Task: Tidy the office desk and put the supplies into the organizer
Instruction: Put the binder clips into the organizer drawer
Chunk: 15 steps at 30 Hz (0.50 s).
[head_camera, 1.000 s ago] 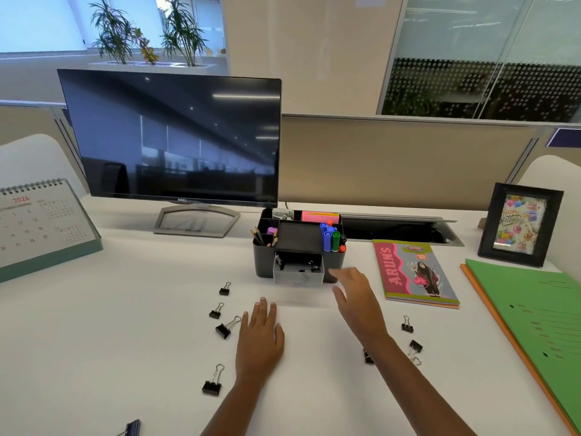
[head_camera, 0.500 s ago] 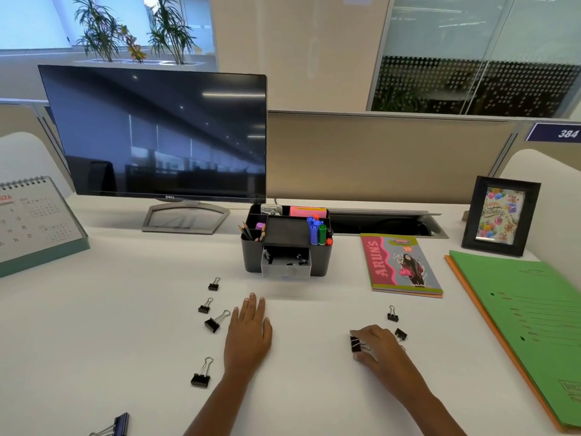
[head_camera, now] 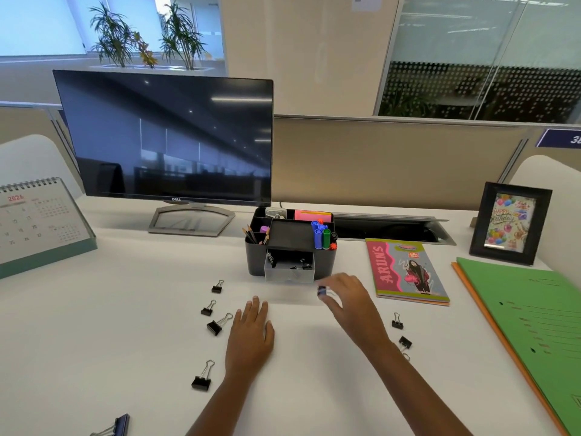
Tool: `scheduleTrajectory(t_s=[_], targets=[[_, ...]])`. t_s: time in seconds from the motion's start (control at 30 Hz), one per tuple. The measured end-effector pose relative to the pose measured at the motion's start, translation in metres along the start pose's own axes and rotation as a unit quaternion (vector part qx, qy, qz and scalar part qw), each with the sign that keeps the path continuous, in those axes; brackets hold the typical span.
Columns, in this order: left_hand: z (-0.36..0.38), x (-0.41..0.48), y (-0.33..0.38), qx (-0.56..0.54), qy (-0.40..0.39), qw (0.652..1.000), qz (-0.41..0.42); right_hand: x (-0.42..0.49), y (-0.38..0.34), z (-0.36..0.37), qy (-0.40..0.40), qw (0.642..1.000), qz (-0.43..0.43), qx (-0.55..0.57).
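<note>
White desk (head_camera: 94, 341): spanning the whole lower view, carrying every item below.

Dell monitor (head_camera: 163, 138): standing at 11 o'clock, screen dark.

Green folder (head_camera: 534, 322): lying at 3 o'clock on an orange folder (head_camera: 490, 322), whose edge is showing along its left side.

Desk calendar (head_camera: 37, 221): standing at 9 o'clock.

Black organizer (head_camera: 290, 243): sitting at 12 o'clock, just right of the monitor stand. Its clear drawer (head_camera: 289, 270) is standing pulled out at the front, with dark clips lying inside. Markers (head_camera: 322, 236) are standing in its right compartment, pencils (head_camera: 251, 234) in its left, pink sticky notes (head_camera: 312, 215) at the back.

Picture frame (head_camera: 509, 223): standing at 2 o'clock.

Notebook (head_camera: 407, 272): lying at 1 o'clock, between organizer and folders.

Left hand (head_camera: 251, 338): resting palm down at centre, fingers pressed together and flat.

Right hand (head_camera: 349, 303): hovering just right of the drawer's front, thumb and fingers pinching a small blue binder clip (head_camera: 322, 291) near the drawer's right corner; blurred.

Black binder clips, loose: four lying at 8 to 9 o'clock of the left hand, the largest (head_camera: 201, 377) nearest; two lying at 3 o'clock of the right forearm, upper (head_camera: 397, 321) and lower (head_camera: 405, 343).

Blue binder clip (head_camera: 121, 424): lying at 7 o'clock, at the bottom edge.
</note>
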State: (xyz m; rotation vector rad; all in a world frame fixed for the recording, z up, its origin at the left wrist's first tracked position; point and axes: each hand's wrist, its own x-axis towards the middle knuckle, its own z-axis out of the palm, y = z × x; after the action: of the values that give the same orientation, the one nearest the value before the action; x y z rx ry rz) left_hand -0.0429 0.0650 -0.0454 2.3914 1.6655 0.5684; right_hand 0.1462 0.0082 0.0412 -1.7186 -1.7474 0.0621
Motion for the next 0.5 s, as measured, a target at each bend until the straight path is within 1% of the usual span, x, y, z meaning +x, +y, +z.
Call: scheduleTrajectory(t_s=[0.13, 0.23, 0.3, 0.37, 0.5], targets=[[-0.001, 0.002, 0.001, 0.002, 0.003, 1.000, 0.006, 0.039, -0.017, 0.001, 0.029, 0.998, -0.041, -0.030], [0.000, 0.001, 0.000, 0.007, 0.014, 1.000, 0.014, 0.061, -0.025, 0.005, 0.010, 0.998, -0.035, -0.055], [-0.001, 0.001, 0.000, 0.016, 0.007, 1.000, 0.019, 0.069, -0.028, 0.008, -0.019, 0.996, -0.030, -0.077], [-0.002, 0.001, 0.000, 0.016, 0.005, 1.000, 0.022, 0.074, -0.028, 0.010, -0.028, 0.996, -0.031, -0.083], [0.001, 0.002, -0.002, 0.024, 0.019, 0.999, 0.031, 0.066, -0.018, 0.010, 0.011, 0.998, -0.031, -0.055]])
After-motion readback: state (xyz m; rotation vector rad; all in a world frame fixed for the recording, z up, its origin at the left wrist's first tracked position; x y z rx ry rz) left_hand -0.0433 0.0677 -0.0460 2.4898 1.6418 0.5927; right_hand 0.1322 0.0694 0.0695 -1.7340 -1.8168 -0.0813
